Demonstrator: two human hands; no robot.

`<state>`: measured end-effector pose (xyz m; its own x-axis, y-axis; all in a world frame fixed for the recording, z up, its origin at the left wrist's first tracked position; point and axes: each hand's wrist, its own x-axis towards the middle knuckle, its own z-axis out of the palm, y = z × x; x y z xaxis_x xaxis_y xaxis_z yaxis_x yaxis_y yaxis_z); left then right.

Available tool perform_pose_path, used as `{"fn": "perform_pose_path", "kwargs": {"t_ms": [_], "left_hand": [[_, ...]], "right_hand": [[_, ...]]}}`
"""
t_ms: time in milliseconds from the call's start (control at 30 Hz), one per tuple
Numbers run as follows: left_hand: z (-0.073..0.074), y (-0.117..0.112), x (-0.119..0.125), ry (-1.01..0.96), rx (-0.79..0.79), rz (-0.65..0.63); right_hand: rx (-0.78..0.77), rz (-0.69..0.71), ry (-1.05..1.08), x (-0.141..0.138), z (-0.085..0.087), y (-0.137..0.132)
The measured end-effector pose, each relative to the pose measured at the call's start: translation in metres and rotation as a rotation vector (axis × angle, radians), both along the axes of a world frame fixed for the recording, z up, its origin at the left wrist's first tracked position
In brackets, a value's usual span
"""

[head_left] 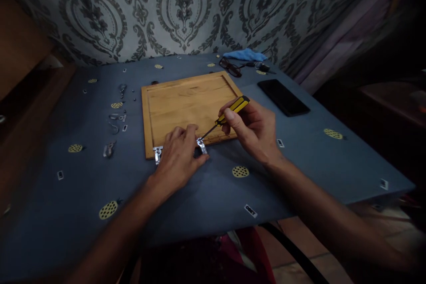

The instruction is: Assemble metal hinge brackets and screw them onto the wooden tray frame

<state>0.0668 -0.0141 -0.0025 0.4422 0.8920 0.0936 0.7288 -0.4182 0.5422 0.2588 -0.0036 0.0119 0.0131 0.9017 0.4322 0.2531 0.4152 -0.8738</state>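
Observation:
A wooden cabinet door [186,102] with a raised frame lies flat on the table. Two shiny metal hinges sit along its near edge: a left hinge [158,154] and a right hinge [201,145]. My left hand [179,153] rests over the edge between them, forefinger and thumb closed about the right hinge. In my right hand [254,128] is a yellow and black screwdriver [237,105], gripped by its handle. Its shaft slants down to the left, and the tip meets the right hinge. Whether a screw is under the tip is too small to tell.
Loose metal hinge parts [109,149] and small screws lie left of the door. A black phone [282,96] is at the right. Glasses [230,67] and a blue cloth [245,55] lie at the back. A patterned wall [184,9] rises behind the table [206,199].

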Motion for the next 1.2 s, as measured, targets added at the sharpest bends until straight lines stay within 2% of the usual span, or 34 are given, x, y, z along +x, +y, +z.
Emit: {"fn": "perform_pose_path", "kwargs": {"t_ms": [400, 633, 767, 900, 1033, 1100, 1200], "left_hand": [[0.003, -0.002, 0.001, 0.057, -0.010, 0.012], [0.005, -0.001, 0.002, 0.059, -0.035, 0.015], [0.005, -0.001, 0.001, 0.069, -0.042, 0.017], [0.006, -0.001, 0.002, 0.058, -0.030, 0.009], [0.009, -0.001, 0.003, 0.093, -0.074, 0.018], [0.009, -0.001, 0.004, 0.100, -0.081, 0.021], [0.008, -0.001, 0.003, 0.092, -0.068, 0.011]], "right_hand": [[0.057, 0.060, 0.024, 0.001, -0.006, 0.002], [0.105, 0.062, -0.204, -0.002, 0.003, 0.006], [0.053, 0.131, -0.141, -0.005, 0.008, 0.009], [-0.047, 0.283, 0.013, -0.002, 0.013, 0.010], [-0.156, 0.414, 0.018, 0.006, 0.021, 0.009], [-0.168, 0.398, 0.018, 0.007, 0.021, 0.009], [-0.106, 0.317, 0.002, 0.004, 0.015, 0.011]]}}
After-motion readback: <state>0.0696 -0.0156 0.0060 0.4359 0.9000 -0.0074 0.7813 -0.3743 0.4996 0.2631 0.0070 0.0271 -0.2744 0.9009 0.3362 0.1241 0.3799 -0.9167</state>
